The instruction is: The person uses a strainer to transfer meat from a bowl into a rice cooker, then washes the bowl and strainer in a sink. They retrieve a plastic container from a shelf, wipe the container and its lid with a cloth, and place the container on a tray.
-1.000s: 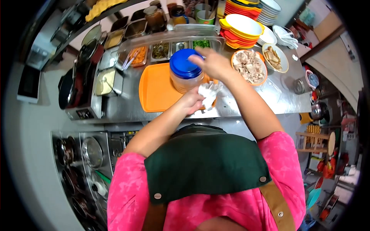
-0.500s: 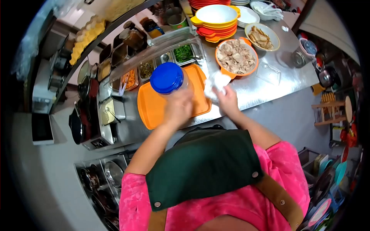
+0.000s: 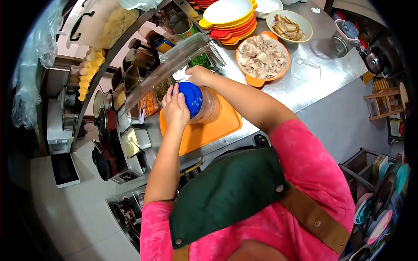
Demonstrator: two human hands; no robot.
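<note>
A clear plastic jar (image 3: pixel 209 106) with a blue lid (image 3: pixel 190 99) stands tilted on an orange tray (image 3: pixel 204 137). Against the left side of the lid rests my left hand (image 3: pixel 175 109), its fingers laid along the lid's edge. My right hand (image 3: pixel 200 75) is just beyond the lid, holding a white cloth (image 3: pixel 180 75) that shows only in part beside the condiment containers. Chopped greens (image 3: pixel 200 61) fill a metal container near that hand, below a raised clear cover (image 3: pixel 163 65).
An orange bowl of sliced meat (image 3: pixel 263 58) is on the metal counter (image 3: pixel 287 98), right of the tray. Behind it are stacked yellow and red dishes (image 3: pixel 230 21) and a bowl of browned pieces (image 3: pixel 289 27). A clear lid (image 3: pixel 305 69) lies farther right.
My right hand has carried the cloth left, past the jar to the containers. My left hand has shifted left onto the lid's side. The camera view has turned somewhat.
</note>
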